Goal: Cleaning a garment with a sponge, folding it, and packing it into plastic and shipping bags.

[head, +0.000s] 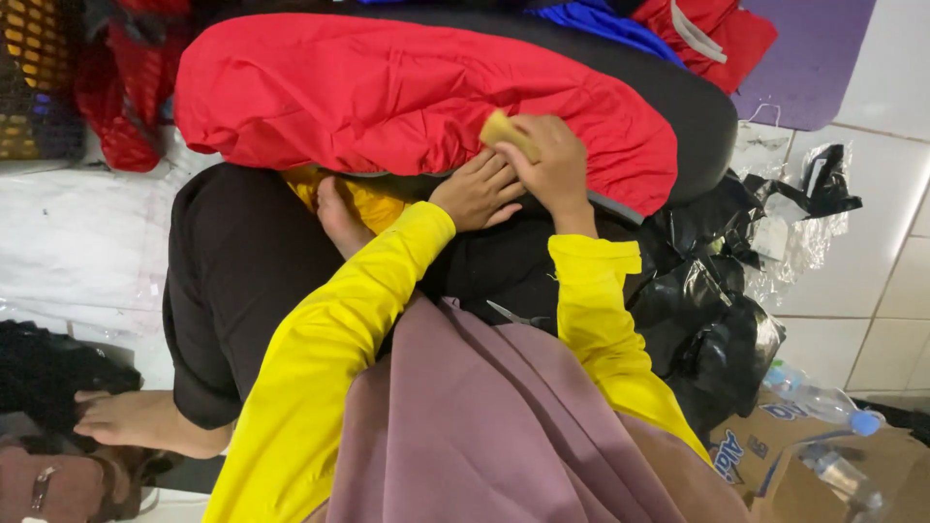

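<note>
Head view: right hand (557,165) pinches tan block (511,134) on red fabric (387,97), left hand (478,189) flat, released below it — fabric could slip and bunch.

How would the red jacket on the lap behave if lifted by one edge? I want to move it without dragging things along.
The red jacket is probably floppy: it is wrinkled and drapes over the dark cushion. Its thin, smooth-looking fabric suggests light and somewhat slippery. The right hand and left hand rest at its edge.

Left hand (478,190) flat, fingers spread, right hand (554,167) beside it, fingers curled in a pinch
</note>
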